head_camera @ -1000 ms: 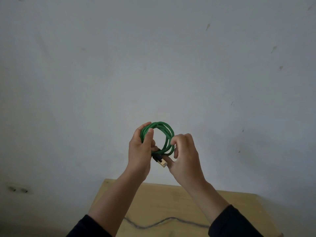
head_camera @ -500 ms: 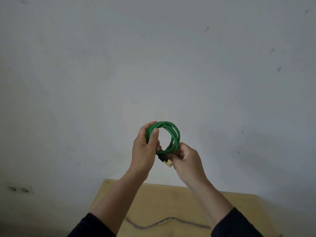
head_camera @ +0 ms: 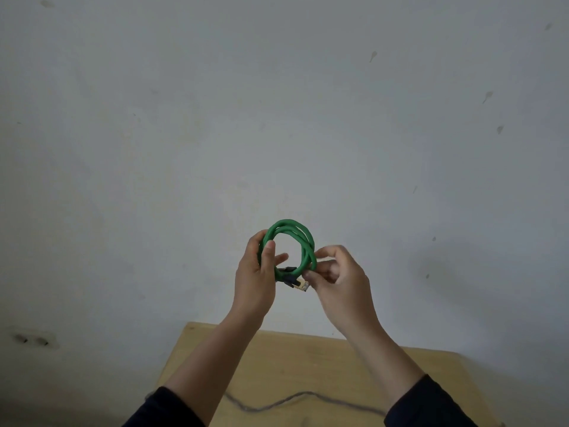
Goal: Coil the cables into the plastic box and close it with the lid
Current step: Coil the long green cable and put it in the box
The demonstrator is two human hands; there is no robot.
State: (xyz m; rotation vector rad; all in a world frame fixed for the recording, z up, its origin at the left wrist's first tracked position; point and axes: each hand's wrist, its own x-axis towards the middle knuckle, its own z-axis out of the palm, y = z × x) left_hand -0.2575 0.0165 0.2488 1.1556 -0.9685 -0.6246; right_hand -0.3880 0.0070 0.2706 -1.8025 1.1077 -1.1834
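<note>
Head view: the left hand [head_camera: 254, 282] grips the left side of a coiled green cable [head_camera: 292, 245], held up before the wall [head_camera: 277, 103]. The right hand [head_camera: 340, 280] pinches the coil's right side with curled fingers. Its connector [head_camera: 298, 284] hangs between them. A grey cable [head_camera: 277, 403] lies on the wooden table [head_camera: 308, 365].

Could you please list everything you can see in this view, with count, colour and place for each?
green cable: one, green with a dark and gold plug, coiled in loops, held up in front of the wall
grey cable: one, grey, lying loose across the table
table: one, light wood, bottom centre
wall: one, pale grey, marked, behind everything
wall socket: one, pale, lower left
left hand: one, gripping the coil's left side
right hand: one, fingertips at the coil's right side
</note>
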